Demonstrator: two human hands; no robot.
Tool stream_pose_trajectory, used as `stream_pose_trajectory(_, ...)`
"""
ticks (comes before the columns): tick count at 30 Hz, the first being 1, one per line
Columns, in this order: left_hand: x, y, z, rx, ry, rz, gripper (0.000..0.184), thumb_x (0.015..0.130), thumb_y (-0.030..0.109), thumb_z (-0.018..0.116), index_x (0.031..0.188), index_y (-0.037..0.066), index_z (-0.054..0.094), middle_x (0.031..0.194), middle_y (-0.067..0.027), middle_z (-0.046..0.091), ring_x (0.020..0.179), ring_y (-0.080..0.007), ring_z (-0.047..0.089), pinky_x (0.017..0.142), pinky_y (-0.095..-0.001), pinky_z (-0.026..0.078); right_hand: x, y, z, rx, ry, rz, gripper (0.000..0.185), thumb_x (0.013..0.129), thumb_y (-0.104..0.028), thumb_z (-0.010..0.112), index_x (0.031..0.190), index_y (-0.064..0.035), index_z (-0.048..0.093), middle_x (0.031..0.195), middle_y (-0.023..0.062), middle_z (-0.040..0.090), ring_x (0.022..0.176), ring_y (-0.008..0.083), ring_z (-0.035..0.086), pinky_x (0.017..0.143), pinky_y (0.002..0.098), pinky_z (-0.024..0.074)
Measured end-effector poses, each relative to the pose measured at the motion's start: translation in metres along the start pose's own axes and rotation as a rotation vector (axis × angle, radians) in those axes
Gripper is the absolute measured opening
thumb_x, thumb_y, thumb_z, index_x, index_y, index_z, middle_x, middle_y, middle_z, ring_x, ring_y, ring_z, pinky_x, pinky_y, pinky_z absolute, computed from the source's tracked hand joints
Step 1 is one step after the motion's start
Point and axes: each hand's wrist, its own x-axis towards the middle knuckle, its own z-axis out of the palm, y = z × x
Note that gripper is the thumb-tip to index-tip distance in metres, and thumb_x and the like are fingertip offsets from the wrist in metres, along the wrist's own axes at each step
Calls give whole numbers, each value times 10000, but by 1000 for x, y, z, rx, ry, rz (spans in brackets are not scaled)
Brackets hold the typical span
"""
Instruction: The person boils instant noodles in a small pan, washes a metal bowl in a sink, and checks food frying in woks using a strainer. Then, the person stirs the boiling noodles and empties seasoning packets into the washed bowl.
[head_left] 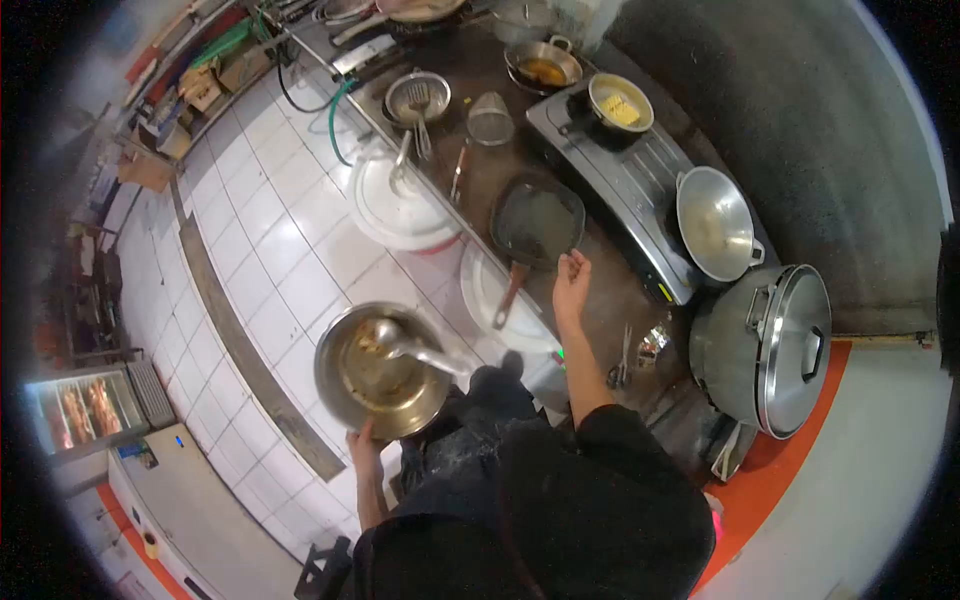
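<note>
My left hand [365,444] grips the near rim of a large, deep steel pot [430,400], held over the floor in front of me. Inside it rests a metal ladle [384,335], its handle leaning out over the right rim. Some brownish residue shows on the pot's bottom. My right hand [571,284] is over the counter, fingers pinched together, just beside the near corner of a dark square pan [537,220] with a brown handle [511,293]. What the pinch holds, if anything, is too small to make out.
A gas stove [610,180] carries a small pot with a yellow noodle block [621,108] and a wok [715,225]. Nearby are a big lidded pot [795,350], scissors [621,362], a shiny packet [655,342], and a strainer [418,97]. A white-lidded bucket [395,205] stands below the counter edge.
</note>
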Motion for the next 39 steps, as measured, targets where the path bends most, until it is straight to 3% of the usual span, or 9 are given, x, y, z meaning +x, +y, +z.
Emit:
stream_pose_trajectory(2, 22, 6, -47, 167, 39, 173, 484, 837, 204, 628, 1220, -17, 431, 1117, -172, 551, 965, -279, 598, 699, -368, 568, 24, -17, 32, 29, 56, 12, 398, 912, -291, 574, 1188, -21, 482, 1065, 78, 548, 914, 155, 549, 811, 295, 446)
stream_pose_trajectory(7, 70, 75, -64, -125, 47, 202, 498, 853, 209, 590, 1245, -59, 440, 1181, -174, 544, 1004, -297, 597, 830, -398, 530, 145, -75, 75, 243, 104, 142, 579, 875, -477, 572, 1194, -5, 466, 1044, 83, 541, 896, 163, 553, 748, 285, 466)
stream_pose_trajectory(10, 125, 88, -73, -209, 74, 199, 466, 862, 184, 570, 1230, -74, 444, 1184, -179, 524, 1049, -299, 561, 784, -409, 542, 213, -94, 93, 215, 101, 248, 587, 891, -490, 535, 1190, 11, 463, 1027, 126, 558, 915, 236, 571, 776, 377, 471)
stream_pose_trajectory(12, 131, 121, -49, -201, 30, 186, 455, 867, 188, 562, 1219, -81, 459, 1168, -180, 537, 1047, -298, 563, 785, -411, 538, 261, -96, 107, 376, 146, 465, 505, 907, -473, 512, 1075, 3, 495, 865, 139, 579, 719, 249, 587, 625, 391, 493)
stream_pose_trajectory(16, 160, 172, 6, -197, 39, 180, 439, 877, 203, 549, 1192, -96, 489, 1107, -176, 575, 991, -286, 591, 780, -398, 528, 317, -81, 138, 871, 178, 438, 356, 956, -372, 443, 850, -35, 488, 640, 74, 458, 487, 159, 447, 427, 309, 395)
stream_pose_trajectory(20, 196, 199, 33, -50, 40, 220, 404, 884, 170, 550, 1179, -101, 501, 1117, -163, 568, 1002, -250, 576, 801, -365, 508, 312, -73, 137, 576, 231, 361, 316, 962, -322, 409, 858, -37, 497, 547, -3, 385, 410, 89, 308, 369, 259, 224)
stream_pose_trajectory(25, 233, 234, 80, 252, 13, 373, 294, 913, 85, 504, 1132, -110, 529, 1098, -150, 575, 967, -217, 577, 802, -346, 503, 322, -83, 115, 588, 239, 337, 299, 967, -308, 425, 865, -39, 506, 556, -14, 386, 410, 63, 273, 368, 238, 189)
stream_pose_trajectory(27, 231, 262, 105, -78, -99, 148, 285, 917, 87, 505, 1123, -108, 531, 1106, -150, 570, 940, -215, 586, 795, -341, 506, 311, -97, 117, 571, 112, 334, 295, 973, -309, 434, 900, -35, 516, 555, -21, 380, 413, 55, 266, 363, 243, 189)
stream_pose_trajectory(39, 243, 298, 161, -19, -112, 178, 370, 874, 178, 571, 1116, -96, 512, 1043, -161, 587, 930, -245, 605, 753, -350, 528, 283, -117, 103, 559, 122, 349, 342, 982, -329, 430, 952, 2, 511, 522, -39, 325, 400, 60, 227, 372, 241, 175)
